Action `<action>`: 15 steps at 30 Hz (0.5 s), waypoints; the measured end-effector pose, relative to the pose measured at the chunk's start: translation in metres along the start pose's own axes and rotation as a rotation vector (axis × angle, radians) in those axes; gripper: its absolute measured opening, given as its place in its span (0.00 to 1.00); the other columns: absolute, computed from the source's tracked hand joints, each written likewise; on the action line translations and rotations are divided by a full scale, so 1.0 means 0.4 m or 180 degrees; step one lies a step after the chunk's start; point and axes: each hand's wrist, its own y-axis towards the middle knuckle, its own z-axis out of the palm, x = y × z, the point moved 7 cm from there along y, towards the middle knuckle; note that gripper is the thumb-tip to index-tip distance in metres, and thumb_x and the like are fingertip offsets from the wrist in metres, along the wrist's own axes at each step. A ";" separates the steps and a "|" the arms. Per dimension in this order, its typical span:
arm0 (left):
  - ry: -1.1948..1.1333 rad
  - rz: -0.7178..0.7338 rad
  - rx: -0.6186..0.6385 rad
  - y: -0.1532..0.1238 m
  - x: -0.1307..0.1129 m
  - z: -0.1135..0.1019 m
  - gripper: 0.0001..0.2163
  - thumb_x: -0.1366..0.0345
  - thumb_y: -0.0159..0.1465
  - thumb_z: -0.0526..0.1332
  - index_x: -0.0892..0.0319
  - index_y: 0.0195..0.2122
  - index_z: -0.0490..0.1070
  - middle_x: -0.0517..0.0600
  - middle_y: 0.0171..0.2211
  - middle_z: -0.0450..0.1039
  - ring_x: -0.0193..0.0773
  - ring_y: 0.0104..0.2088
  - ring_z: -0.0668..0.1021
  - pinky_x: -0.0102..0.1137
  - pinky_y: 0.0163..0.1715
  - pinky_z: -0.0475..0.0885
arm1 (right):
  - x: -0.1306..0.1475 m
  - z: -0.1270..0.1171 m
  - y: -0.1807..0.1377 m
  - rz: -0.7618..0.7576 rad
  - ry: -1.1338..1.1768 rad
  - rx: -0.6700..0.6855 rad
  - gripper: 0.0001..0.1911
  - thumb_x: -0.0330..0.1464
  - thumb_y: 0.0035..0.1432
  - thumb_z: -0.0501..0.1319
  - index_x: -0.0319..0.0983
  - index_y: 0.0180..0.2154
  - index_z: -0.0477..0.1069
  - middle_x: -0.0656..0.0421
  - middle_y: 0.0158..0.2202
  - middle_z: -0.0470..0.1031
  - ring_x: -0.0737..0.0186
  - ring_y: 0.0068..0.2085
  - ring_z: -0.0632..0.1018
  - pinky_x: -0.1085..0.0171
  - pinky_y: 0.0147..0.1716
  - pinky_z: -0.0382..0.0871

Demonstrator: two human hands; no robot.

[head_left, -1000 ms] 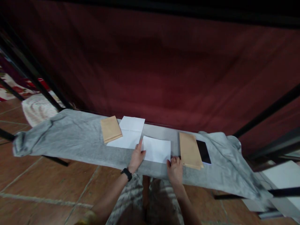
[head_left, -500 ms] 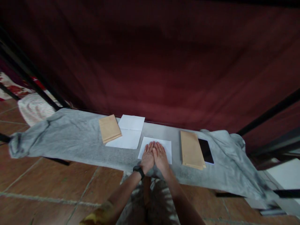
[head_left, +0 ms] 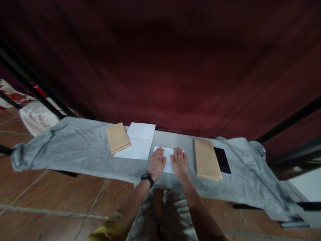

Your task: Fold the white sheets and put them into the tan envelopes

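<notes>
A folded white sheet of paper (head_left: pixel 168 160) lies in front of me on the grey cloth. My left hand (head_left: pixel 156 163), with a dark watch (head_left: pixel 147 179) on its wrist, rests flat on the sheet's left part, fingers stretched forward. On the right part my right hand (head_left: pixel 179 162) lies flat too, its thumb turned inward. A strip of white paper shows between the two hands; the rest is partly hidden under them. Neither hand grips anything.
To the left, brown envelopes (head_left: pixel 117 138) overlap a creased white sheet (head_left: pixel 141 140). On the right, a stack of brown envelopes (head_left: pixel 206 160) lies against a dark phone (head_left: pixel 222 160). A grey cloth (head_left: pixel 82 147) covers the bench; a dark red curtain (head_left: pixel 163 73) hangs behind.
My hands were side by side at the middle of the folded sheet. They have slid apart, the left toward its left edge and the right toward its right edge.
</notes>
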 end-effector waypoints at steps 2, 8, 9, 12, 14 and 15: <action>0.0029 -0.0082 -0.0017 -0.004 0.010 0.000 0.27 0.61 0.71 0.44 0.68 0.68 0.55 0.59 0.69 0.56 0.44 0.70 0.56 0.42 0.68 0.52 | -0.021 -0.003 -0.010 0.0059 -0.0014 -0.0170 0.30 0.41 0.72 0.43 0.33 0.68 0.54 0.45 0.69 0.55 0.48 0.69 0.59 0.47 0.66 0.49; 0.0136 -0.0259 -0.0171 -0.032 0.035 -0.016 0.27 0.60 0.71 0.45 0.69 0.68 0.55 0.60 0.69 0.55 0.46 0.69 0.58 0.43 0.68 0.53 | -0.063 -0.021 -0.044 0.0093 -0.0078 -0.0628 0.31 0.40 0.72 0.42 0.28 0.67 0.55 0.41 0.67 0.60 0.46 0.66 0.64 0.45 0.65 0.54; 0.0152 -0.0270 -0.0185 -0.039 0.038 -0.019 0.28 0.60 0.71 0.44 0.70 0.68 0.55 0.61 0.69 0.55 0.46 0.69 0.58 0.43 0.68 0.53 | -0.068 -0.023 -0.050 0.0109 -0.0088 -0.0665 0.31 0.40 0.72 0.42 0.28 0.67 0.56 0.41 0.66 0.60 0.46 0.66 0.64 0.45 0.64 0.54; 0.0162 -0.0269 -0.0242 -0.059 0.043 -0.024 0.28 0.59 0.71 0.45 0.70 0.68 0.55 0.61 0.69 0.55 0.47 0.69 0.58 0.43 0.67 0.54 | -0.077 -0.034 -0.072 0.0203 -0.0087 -0.0785 0.30 0.39 0.72 0.42 0.27 0.67 0.56 0.40 0.66 0.61 0.45 0.65 0.65 0.46 0.64 0.55; 0.0155 -0.0285 -0.0281 -0.069 0.045 -0.027 0.28 0.59 0.71 0.45 0.69 0.69 0.54 0.60 0.69 0.54 0.46 0.69 0.58 0.43 0.67 0.54 | -0.078 -0.044 -0.089 0.0321 -0.0080 -0.0870 0.30 0.38 0.72 0.42 0.26 0.67 0.54 0.39 0.66 0.59 0.45 0.66 0.65 0.46 0.64 0.55; 0.0158 -0.0293 -0.0288 -0.072 0.045 -0.028 0.28 0.59 0.71 0.45 0.69 0.69 0.54 0.60 0.69 0.54 0.46 0.69 0.58 0.44 0.67 0.54 | -0.074 -0.047 -0.097 0.0361 -0.0075 -0.0885 0.30 0.37 0.72 0.42 0.25 0.67 0.54 0.39 0.67 0.59 0.45 0.66 0.64 0.46 0.64 0.55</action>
